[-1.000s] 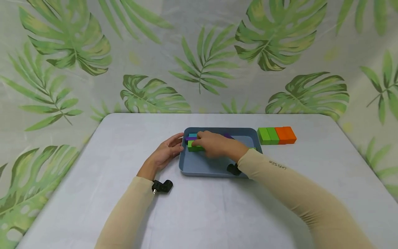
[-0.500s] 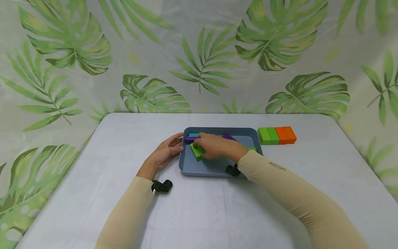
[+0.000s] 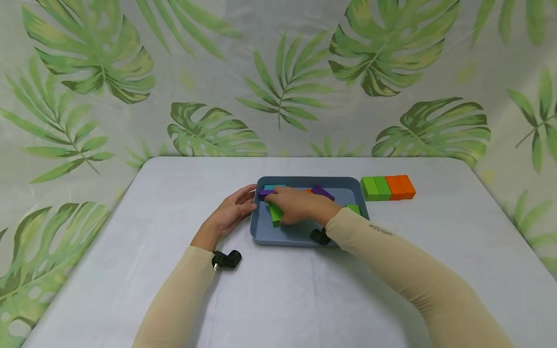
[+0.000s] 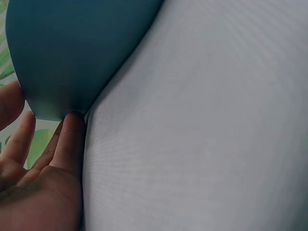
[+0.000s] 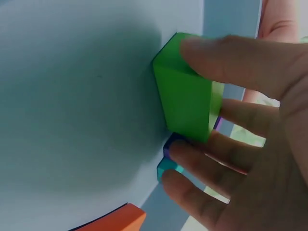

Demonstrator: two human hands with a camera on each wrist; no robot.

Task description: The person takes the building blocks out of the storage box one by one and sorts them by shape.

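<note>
My left hand (image 3: 230, 215) rests its extended fingertips against the left wall of a blue-grey tray (image 3: 291, 243), as the left wrist view also shows. Inside the tray, my right hand (image 3: 298, 205) pinches a green block (image 5: 185, 103), thumb over its near end and fingers along its far side. That block lies lengthwise toward the tray's front, partly covered by the hand in the head view. Just behind it, along the left back corner, are a purple block (image 3: 264, 193) and a light-blue block (image 3: 276, 186). The right middle and ring fingertips overlap these two in the right wrist view.
Farther right in the tray lie a purple block (image 3: 323, 193), an orange block (image 5: 115, 220) and another green block (image 3: 353, 209), partly hidden by the right arm. Outside the tray's right side, green blocks (image 3: 376, 188) and orange blocks (image 3: 400, 187) stand in a row.
The green block under my right hand has swung from lying alongside the purple block to pointing toward the tray's front. My right hand has shifted slightly left. The left hand stays put.
</note>
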